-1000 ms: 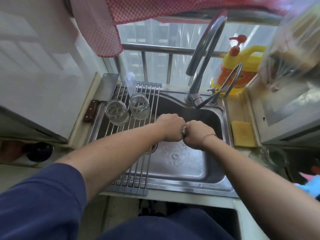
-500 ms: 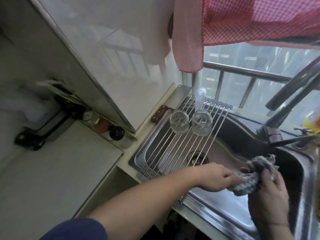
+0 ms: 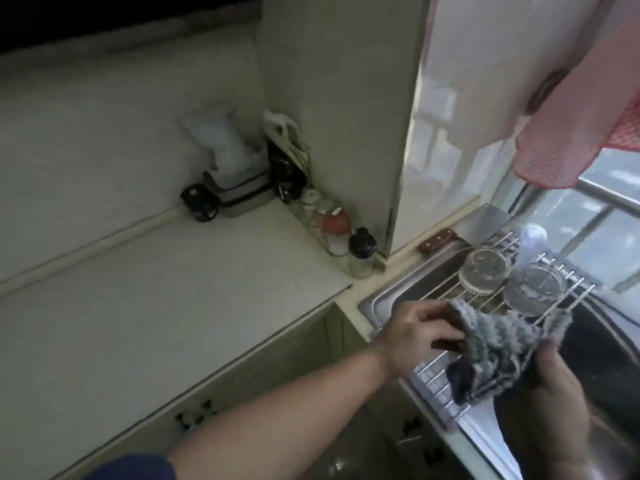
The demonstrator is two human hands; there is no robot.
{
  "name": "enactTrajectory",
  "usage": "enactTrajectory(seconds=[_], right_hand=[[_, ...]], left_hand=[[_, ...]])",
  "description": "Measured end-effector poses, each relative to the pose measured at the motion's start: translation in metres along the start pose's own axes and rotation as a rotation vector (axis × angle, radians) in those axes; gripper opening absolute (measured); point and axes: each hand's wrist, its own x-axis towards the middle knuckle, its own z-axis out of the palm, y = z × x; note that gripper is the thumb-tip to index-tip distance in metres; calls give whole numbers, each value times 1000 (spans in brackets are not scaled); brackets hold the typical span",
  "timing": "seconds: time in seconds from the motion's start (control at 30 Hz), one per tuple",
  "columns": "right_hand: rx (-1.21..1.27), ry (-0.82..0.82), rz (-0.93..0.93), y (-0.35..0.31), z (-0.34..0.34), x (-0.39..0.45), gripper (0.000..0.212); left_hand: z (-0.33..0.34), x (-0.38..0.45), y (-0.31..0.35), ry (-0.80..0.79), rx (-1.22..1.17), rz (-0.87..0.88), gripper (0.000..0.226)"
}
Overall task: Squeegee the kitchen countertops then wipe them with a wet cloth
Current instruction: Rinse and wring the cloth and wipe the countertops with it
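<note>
Cloth: grey-and-white knitted rag (image 3: 498, 355), rumpled and spread between both hands, held above the near end of the wire rack at the left side of the sink.
Left hand (image 3: 420, 336): grip closed on the cloth's left edge, fingers pinched around it; bare forearm runs in from the near edge, dark blue sleeve (image 3: 131, 467) at the upper arm.
Right hand (image 3: 550, 400): under the cloth's right part, thumb over the fabric, grip closed on it.
Rack: roll-up rack of steel rods (image 3: 440, 379), lying across the left part of the sink.
Sink: stainless steel basin (image 3: 384, 299), right of the counter; the right part runs out of view.
Jars: two clear glass jars (image 3: 485, 270), side by side on the far part of the rack, the right one (image 3: 533, 289) just beside the cloth's far edge.
Knife: broad-bladed cleaver with brown riveted handle (image 3: 438, 242), lying at the far left edge of the sink by the wall.
Counter: pale stone counter (image 3: 138, 323), left of the sink, its middle bare.
Bottles: row of small condiment bottles (image 3: 341, 233) along the wall at the counter's right far side, one red-capped, one black-capped.
Corner: blurred dark and white containers (image 3: 228, 188) in the far corner; cannot tell what they are.
Curtain: red-and-white checked fabric (image 3: 568, 150), hanging at upper right over the window.
</note>
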Motion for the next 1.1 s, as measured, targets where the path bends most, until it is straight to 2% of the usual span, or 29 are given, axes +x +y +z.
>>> enactTrajectory(seconds=[0.07, 0.13, 0.17, 0.23, 0.33, 0.37, 0.43, 0.5, 0.57, 0.63, 0.73, 0.83, 0.93, 1.03, 1.07, 1.1], right_hand=[[130, -159, 194, 7, 41, -12, 51], [362, -124, 346, 28, 84, -23, 54], [359, -131, 326, 35, 106, -32, 48], [95, -36, 207, 51, 143, -44, 41], [-53, -145, 316, 72, 193, -70, 63], [-125, -165, 271, 75, 204, -78, 56], [-347, -116, 49, 80, 216, -87, 26], [-464, -84, -128, 80, 222, -88, 25], [-459, -125, -184, 76, 224, -87, 30], [-453, -123, -249, 68, 221, -87, 31], [-527, -44, -450, 55, 222, -91, 31], [-580, 38, -551, 48, 223, -85, 23], [-500, 65, -464, 36, 220, -83, 15], [-525, 14, -590, 26, 215, -88, 19], [-525, -21, -616, 23, 216, -89, 21], [-523, -56, -623, 22, 216, -89, 23]], left_hand=[[-32, -28, 8, 56, -130, 19, 25], [-65, -53, 13, 161, -154, 40, 27], [-82, -64, 15, 213, -135, 62, 27], [-115, -83, 17, 331, -70, 130, 27], [-158, -105, 12, 464, 101, 196, 20], [-168, -111, 10, 486, 143, 188, 17], [-182, -123, 6, 532, 92, 128, 19], [-195, -133, 6, 523, -168, 36, 24], [-208, -142, 8, 388, -431, -65, 29], [-218, -146, 5, 296, -406, -14, 39], [-224, -144, 2, 384, -276, 111, 22], [-231, -136, 4, 428, -365, 107, 23], [-231, -117, -1, 606, -168, 19, 20], [-208, -107, 1, 890, 54, -50, 20], [-196, -105, 3, 849, 54, -52, 22], [-181, -103, 5, 694, 23, -78, 28]])
